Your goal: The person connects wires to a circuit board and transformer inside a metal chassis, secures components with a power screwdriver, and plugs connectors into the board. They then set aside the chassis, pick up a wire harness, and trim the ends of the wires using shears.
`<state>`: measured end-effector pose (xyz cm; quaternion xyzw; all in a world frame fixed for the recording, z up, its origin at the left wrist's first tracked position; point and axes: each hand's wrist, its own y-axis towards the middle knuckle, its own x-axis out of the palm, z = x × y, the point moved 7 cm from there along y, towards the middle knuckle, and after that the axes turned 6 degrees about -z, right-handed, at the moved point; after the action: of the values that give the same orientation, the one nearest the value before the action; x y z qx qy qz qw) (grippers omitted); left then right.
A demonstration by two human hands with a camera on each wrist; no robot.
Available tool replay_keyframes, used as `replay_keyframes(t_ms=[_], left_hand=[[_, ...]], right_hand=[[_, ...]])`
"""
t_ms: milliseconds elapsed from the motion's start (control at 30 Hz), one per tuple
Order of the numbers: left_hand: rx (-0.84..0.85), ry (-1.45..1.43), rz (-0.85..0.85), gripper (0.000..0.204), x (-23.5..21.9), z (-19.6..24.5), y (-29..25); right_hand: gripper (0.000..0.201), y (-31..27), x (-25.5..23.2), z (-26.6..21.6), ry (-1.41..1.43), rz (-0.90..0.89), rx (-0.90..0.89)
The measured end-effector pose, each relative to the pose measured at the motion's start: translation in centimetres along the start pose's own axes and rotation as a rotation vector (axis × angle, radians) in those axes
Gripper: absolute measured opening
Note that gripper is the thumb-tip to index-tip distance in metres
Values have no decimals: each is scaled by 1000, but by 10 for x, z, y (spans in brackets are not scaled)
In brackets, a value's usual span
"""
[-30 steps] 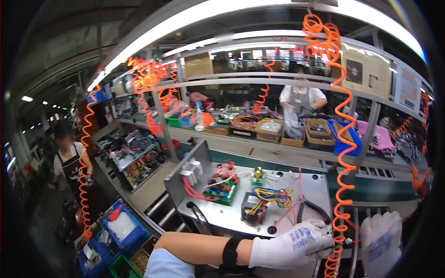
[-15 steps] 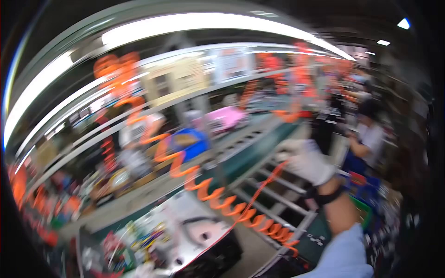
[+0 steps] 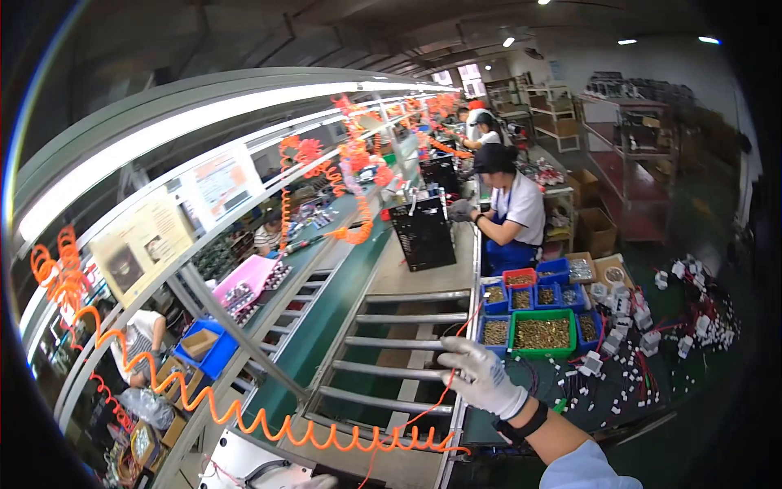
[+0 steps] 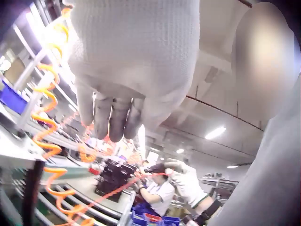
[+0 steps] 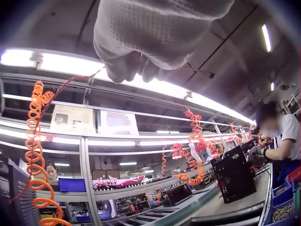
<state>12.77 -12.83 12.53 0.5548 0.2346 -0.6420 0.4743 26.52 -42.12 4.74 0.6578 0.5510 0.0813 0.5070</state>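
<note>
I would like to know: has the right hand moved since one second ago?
Yes. In the head view, the right hand has moved away from the white metal panel, further along the metal rollers.

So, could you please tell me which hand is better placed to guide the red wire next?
Probably the right: the right hand seems to pinch the red wire already, while the left hand holds nothing that shows.
</note>
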Motion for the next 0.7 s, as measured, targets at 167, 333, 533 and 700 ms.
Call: replay_keyframes(t_ms=[167,333,533,700], left_hand=[[-52,-715,-55,31,75,2,90],[-296,-1296,-331,40,167,-1,126],[-351,-1260,-290,28,165,18,135],[-222,-1194,-69,24,154,12,124]], right_hand=[[37,-38,24,-43,-18,-117,-222],[45,-82,65,-59,215,-424,-149],[28,-102,71,-76,159,-267,-286],[29,-112,35,-20,691,75,581]])
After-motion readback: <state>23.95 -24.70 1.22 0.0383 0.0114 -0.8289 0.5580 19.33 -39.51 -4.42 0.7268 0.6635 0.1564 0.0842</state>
